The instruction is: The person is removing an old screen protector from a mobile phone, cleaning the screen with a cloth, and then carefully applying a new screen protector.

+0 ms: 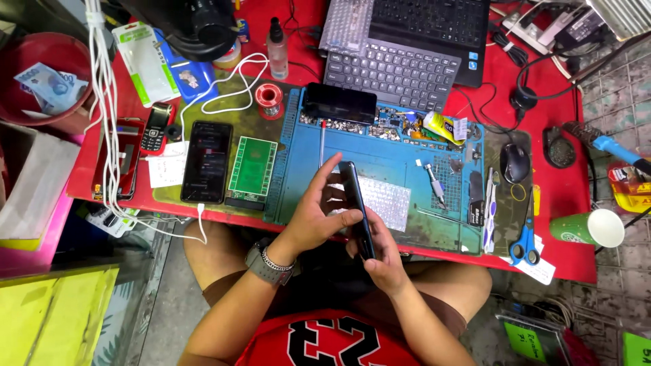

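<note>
A dark smartphone (356, 203) is held on edge over the front of a blue repair mat (393, 152). My left hand (317, 213) grips its upper part, thumb and fingers pinching the side. My right hand (383, 261) holds its lower end from below. A silvery bubble-wrap pad (390, 200) lies on the mat just behind the phone. A second dark phone (339, 103) rests at the mat's far edge.
A laptop (407, 47) sits at the back of the red table (563, 196). To the left lie a black phone (207, 161), a green board (251, 169), a solder spool (270, 100) and white cables (105, 102). Right: mouse (515, 163), blue scissors (523, 244), green cup (588, 228).
</note>
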